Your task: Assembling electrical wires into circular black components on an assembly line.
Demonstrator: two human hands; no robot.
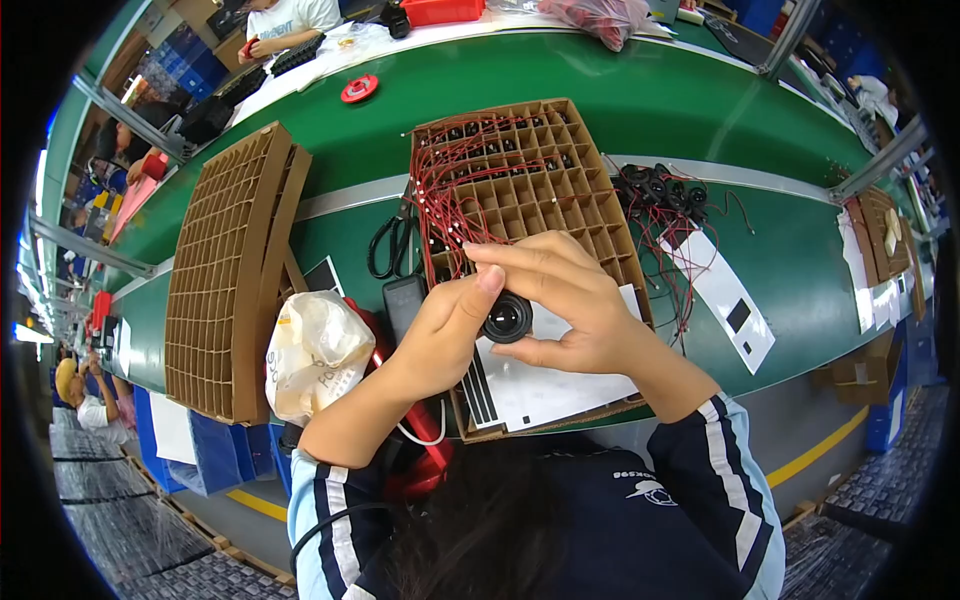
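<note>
A small round black speaker (507, 318) with a glossy dark centre faces up between my two hands, above the near part of a divided cardboard box (560, 212). My right hand (580, 305) grips it from the right, fingers curved over the far side and thumb along the near side. On the other side my left hand (437, 335) closes against it, its thumb beside the rim and its fingers mostly hidden. Thin red wires (450, 185) with white connectors trail over the box's left side, and several black speakers fill its far cells. White sheets (570, 385) lie under my hands.
Black scissors (390, 245) lie left of the box, near a crumpled white plastic bag (318, 355). Divided cardboard trays (215, 280) lean at the left. More wired speakers (660, 190) and a white strip (720, 300) lie right. A red ring (360, 88) sits beyond, near a co-worker (290, 25).
</note>
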